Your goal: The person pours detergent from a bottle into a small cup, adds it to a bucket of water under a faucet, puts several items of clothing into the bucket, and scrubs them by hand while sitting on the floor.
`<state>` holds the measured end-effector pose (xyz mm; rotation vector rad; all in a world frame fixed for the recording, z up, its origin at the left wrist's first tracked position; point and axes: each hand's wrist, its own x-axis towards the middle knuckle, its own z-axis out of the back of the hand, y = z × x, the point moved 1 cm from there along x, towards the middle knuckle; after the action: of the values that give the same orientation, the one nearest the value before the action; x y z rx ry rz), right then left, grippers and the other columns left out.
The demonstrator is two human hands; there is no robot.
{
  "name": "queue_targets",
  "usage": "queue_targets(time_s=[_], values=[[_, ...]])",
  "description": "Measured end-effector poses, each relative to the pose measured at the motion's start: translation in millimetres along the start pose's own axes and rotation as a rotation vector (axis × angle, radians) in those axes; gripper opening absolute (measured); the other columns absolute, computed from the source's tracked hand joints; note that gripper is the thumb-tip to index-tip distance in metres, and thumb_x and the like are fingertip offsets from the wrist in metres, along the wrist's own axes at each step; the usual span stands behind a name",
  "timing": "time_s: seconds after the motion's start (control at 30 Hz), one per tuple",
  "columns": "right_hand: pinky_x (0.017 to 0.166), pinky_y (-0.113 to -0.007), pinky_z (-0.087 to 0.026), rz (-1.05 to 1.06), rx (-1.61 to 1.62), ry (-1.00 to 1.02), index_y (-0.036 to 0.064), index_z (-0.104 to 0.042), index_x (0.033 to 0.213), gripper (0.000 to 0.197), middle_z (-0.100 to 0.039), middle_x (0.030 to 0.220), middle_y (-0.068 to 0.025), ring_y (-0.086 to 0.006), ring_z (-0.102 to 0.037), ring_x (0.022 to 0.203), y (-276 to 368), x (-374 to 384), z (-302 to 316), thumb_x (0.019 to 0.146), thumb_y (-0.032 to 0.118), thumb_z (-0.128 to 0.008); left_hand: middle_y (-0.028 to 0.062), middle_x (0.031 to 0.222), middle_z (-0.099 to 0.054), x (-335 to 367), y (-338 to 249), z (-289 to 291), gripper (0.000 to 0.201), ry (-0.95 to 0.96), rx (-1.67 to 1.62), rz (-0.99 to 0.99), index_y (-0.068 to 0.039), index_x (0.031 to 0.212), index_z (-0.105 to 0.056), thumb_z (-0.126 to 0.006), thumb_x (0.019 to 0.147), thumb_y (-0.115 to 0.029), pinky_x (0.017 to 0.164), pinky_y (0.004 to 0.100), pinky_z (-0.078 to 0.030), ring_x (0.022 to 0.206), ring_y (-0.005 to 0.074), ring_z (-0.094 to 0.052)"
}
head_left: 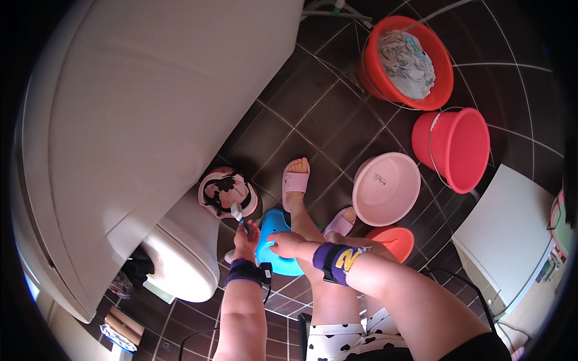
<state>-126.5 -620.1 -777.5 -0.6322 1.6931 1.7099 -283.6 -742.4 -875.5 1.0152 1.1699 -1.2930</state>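
Note:
My left hand (245,233) is closed around the dark handle of a slim tool with a white head (236,211); its exact kind is unclear. The head points up toward a round pink, white and black container (226,195) on the floor. Fingers curled, my right hand (285,244) is above a bright blue plastic item (277,259). A small pale tip shows at its fingers, too small to name. My right forearm and leg partly hide the blue item.
A pale pink basin (385,186), a red bucket (463,150) and an orange-red bucket (442,60) with wet cloth (408,63) stand right on dark tiles. An orange basin (400,243) is beside my leg. A white toilet (186,256) and large pale appliance (150,108) are left.

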Motion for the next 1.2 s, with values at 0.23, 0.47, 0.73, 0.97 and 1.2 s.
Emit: queue_targets(time_s=[0.23, 0.47, 0.73, 0.97, 1.2], values=[[0.08, -0.038, -0.049, -0.073, 0.008, -0.141, 0.0087, -0.062, 0.107, 0.03, -0.067, 0.096, -0.012, -0.0283, -0.063, 0.09, -24.3, -30.2, 34.7, 0.082, 0.024, -0.056, 0.0008, 0.088, -0.062, -33.8, 35.9, 32.0, 0.016, 0.083, 0.176, -0.003, -0.014, 0.09, -0.056, -0.047, 0.093, -0.027, 0.07, 0.0339, -0.047, 0.082, 0.0197, -0.057], [0.081, -0.037, -0.05, -0.122, -0.002, -0.34, 0.0086, -0.063, 0.104, 0.028, -0.067, 0.097, -0.0117, -0.0272, -0.064, 0.091, -6.1, -112.7, 104.5, 0.082, 0.023, -0.055, 0.006, 0.104, -0.057, -138.4, 66.8, 8.5, 0.026, 0.176, 0.346, -0.017, -0.013, 0.117, -0.047, -0.047, 0.093, -0.022, 0.07, 0.0345, -0.048, 0.088, 0.0223, -0.054], [0.083, -0.037, -0.049, -0.222, 0.164, -0.523, 0.01, -0.064, 0.103, 0.028, -0.067, 0.099, -0.0107, -0.0273, -0.063, 0.094, -11.3, -249.1, 139.0, 0.083, 0.027, -0.055, 0.0081, 0.098, -0.06, -260.2, 69.3, -54.9, 0.033, 0.44, 0.567, -0.158, -0.01, 0.123, -0.046, -0.048, 0.093, -0.025, 0.068, 0.0337, -0.05, 0.082, 0.021, -0.058], [0.071, -0.028, -0.05, -0.17, 0.381, -0.687, 0.007, -0.062, 0.107, 0.025, -0.067, 0.086, -0.0054, -0.0142, -0.063, 0.077, -24.1, -336.5, 131.0, 0.084, 0.016, -0.058, 0.0069, 0.089, -0.063, -381.9, 81.9, -89.4, 0.025, 0.53, 0.684, -0.283, -0.009, 0.115, -0.051, -0.048, 0.094, -0.023, 0.063, 0.0326, -0.052, 0.072, 0.0191, -0.061], [0.067, -0.027, -0.051, -0.053, 0.7, -0.789, 0.0043, -0.06, 0.11, 0.025, -0.066, 0.087, -0.0061, -0.0137, -0.063, 0.075, 8.7, -414.9, 154.7, 0.088, 0.016, -0.055, 0.0067, 0.084, -0.064, -500.5, 119.7, -141.2, 0.016, 0.683, 1.026, -0.524, -0.008, 0.105, -0.055, -0.05, 0.093, -0.017, 0.058, 0.0281, -0.052, 0.065, 0.0146, -0.062]])
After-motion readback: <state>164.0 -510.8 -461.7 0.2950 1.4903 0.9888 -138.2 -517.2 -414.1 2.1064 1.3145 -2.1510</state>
